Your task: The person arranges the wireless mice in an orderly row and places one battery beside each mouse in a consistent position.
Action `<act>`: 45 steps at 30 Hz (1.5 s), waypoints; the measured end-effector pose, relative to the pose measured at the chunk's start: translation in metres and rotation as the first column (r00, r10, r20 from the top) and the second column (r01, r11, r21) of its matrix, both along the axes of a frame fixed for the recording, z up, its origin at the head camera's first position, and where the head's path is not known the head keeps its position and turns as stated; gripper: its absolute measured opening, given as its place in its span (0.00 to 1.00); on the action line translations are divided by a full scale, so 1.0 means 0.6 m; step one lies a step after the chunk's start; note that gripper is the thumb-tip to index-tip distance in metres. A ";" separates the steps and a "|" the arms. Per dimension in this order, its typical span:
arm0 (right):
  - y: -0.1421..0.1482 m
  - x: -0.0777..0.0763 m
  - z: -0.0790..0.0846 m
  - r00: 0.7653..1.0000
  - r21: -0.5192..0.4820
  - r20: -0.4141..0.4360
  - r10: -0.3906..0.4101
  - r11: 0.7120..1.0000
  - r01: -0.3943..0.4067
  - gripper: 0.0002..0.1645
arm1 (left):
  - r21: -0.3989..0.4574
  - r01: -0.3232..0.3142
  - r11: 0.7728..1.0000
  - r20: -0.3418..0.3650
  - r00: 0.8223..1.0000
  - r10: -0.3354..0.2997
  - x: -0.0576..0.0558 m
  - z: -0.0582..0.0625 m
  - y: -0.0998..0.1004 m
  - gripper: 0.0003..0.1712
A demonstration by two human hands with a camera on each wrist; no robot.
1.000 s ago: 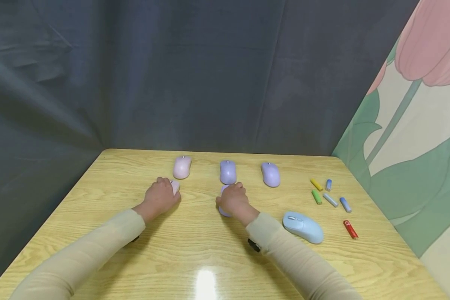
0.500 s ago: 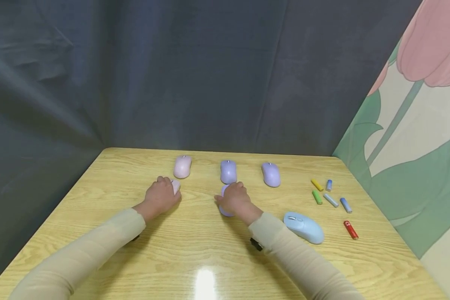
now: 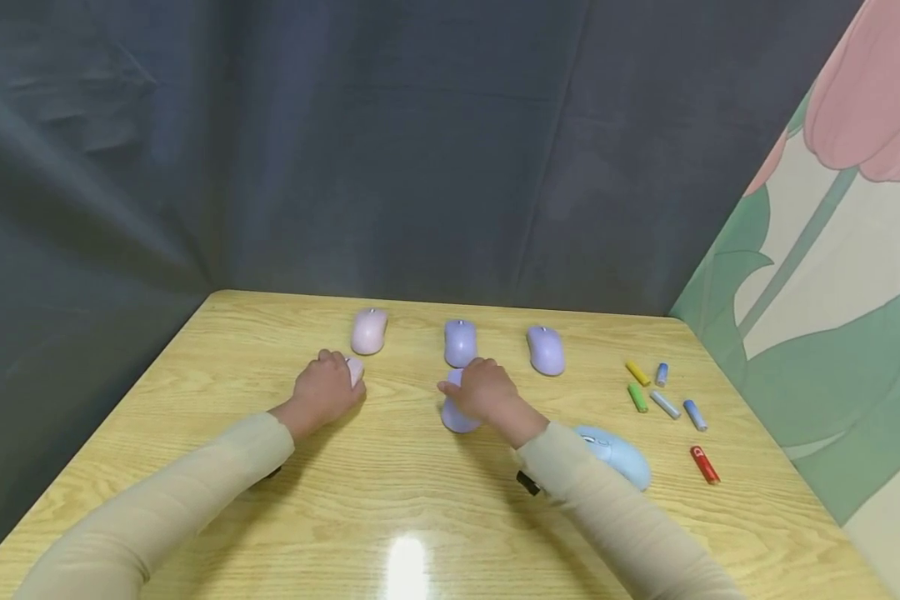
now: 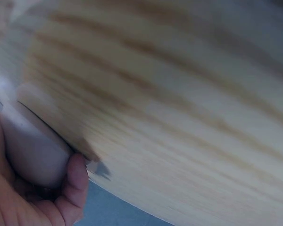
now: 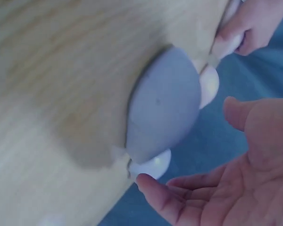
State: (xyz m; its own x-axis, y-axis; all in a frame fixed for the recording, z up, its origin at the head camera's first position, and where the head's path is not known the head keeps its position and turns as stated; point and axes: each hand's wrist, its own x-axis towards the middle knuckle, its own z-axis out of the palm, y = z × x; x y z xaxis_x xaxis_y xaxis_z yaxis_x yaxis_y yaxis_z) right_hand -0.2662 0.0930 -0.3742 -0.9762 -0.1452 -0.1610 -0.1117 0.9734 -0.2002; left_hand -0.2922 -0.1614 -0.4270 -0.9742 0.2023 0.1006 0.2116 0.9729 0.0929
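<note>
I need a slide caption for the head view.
Left grip holding a pink computer mouse, right grip open over a lilac computer mouse, three more mice lined up behind.

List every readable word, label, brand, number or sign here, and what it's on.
None readable.
Red cylinder: a white mark near one end, too small to read.
Other small cylinders: too small to tell whether anything is printed.
Mice: nothing legible on the parts that show.
</note>
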 end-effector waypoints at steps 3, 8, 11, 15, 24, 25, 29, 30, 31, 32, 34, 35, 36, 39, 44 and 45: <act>0.009 0.001 0.010 1.000 -0.011 -0.022 0.013 1.000 -0.013 0.43 | -0.006 0.004 1.000 -0.003 1.000 -0.004 0.000 0.003 0.002 0.33; 0.022 0.003 0.026 0.997 -0.016 -0.049 0.052 0.998 -0.053 0.41 | -0.013 0.003 1.000 -0.007 1.000 -0.003 -0.002 0.001 0.003 0.33; 0.032 0.006 0.033 0.993 -0.019 -0.080 0.084 0.996 -0.085 0.40 | -0.008 0.000 1.000 -0.005 1.000 0.000 -0.004 -0.001 0.003 0.33; 0.047 0.011 0.045 0.987 -0.061 -0.118 0.112 0.991 -0.120 0.40 | 0.006 -0.006 1.000 -0.002 1.000 0.006 -0.002 0.001 0.003 0.33; 0.096 0.015 0.062 0.964 -0.113 -0.182 0.193 0.970 -0.216 0.41 | 0.005 -0.006 1.000 -0.029 1.000 0.006 0.005 0.005 0.004 0.32; 0.103 0.015 0.062 0.959 -0.118 -0.188 0.210 0.965 -0.234 0.41 | 0.000 -0.005 1.000 -0.027 1.000 0.005 0.004 0.004 0.004 0.32; 0.133 0.016 0.056 0.938 -0.139 -0.212 0.273 0.942 -0.306 0.38 | -0.004 -0.001 1.000 -0.009 1.000 0.001 0.002 0.001 0.002 0.34; 0.141 0.017 0.053 0.930 -0.141 -0.223 0.294 0.934 -0.329 0.38 | -0.004 0.000 1.000 -0.005 1.000 0.000 0.002 0.001 0.002 0.34; 0.149 0.017 0.051 0.920 -0.144 -0.233 0.314 0.925 -0.352 0.37 | -0.005 0.004 1.000 -0.003 1.000 -0.004 0.002 0.001 0.002 0.34; 0.156 0.018 0.048 0.911 -0.145 -0.244 0.332 0.917 -0.372 0.36 | -0.003 0.007 1.000 -0.003 1.000 -0.007 0.002 0.002 0.002 0.33; 0.168 0.020 0.045 0.895 -0.151 -0.262 0.361 0.901 -0.408 0.34 | -0.002 0.007 1.000 0.000 1.000 -0.007 0.002 0.003 0.003 0.33; 0.174 0.020 0.042 0.887 -0.150 -0.270 0.376 0.893 -0.424 0.34 | 0.000 0.007 1.000 0.001 1.000 -0.007 0.003 0.003 0.004 0.33; 0.180 0.020 0.040 0.882 -0.152 -0.272 0.384 0.888 -0.433 0.33 | 0.001 0.005 1.000 0.001 1.000 -0.005 0.003 0.004 0.004 0.33; 0.199 0.022 0.037 0.867 -0.152 -0.281 0.411 0.873 -0.463 0.32 | 0.005 -0.004 1.000 0.007 1.000 0.004 0.002 0.003 0.004 0.33; 0.233 0.028 0.031 0.845 -0.150 -0.291 0.449 0.851 -0.504 0.31 | 0.011 -0.009 1.000 0.009 1.000 0.009 0.001 0.002 0.002 0.33; 0.240 0.030 0.029 0.842 -0.147 -0.292 0.453 0.849 -0.508 0.31 | 0.010 -0.008 1.000 0.008 1.000 0.008 0.001 0.002 0.001 0.33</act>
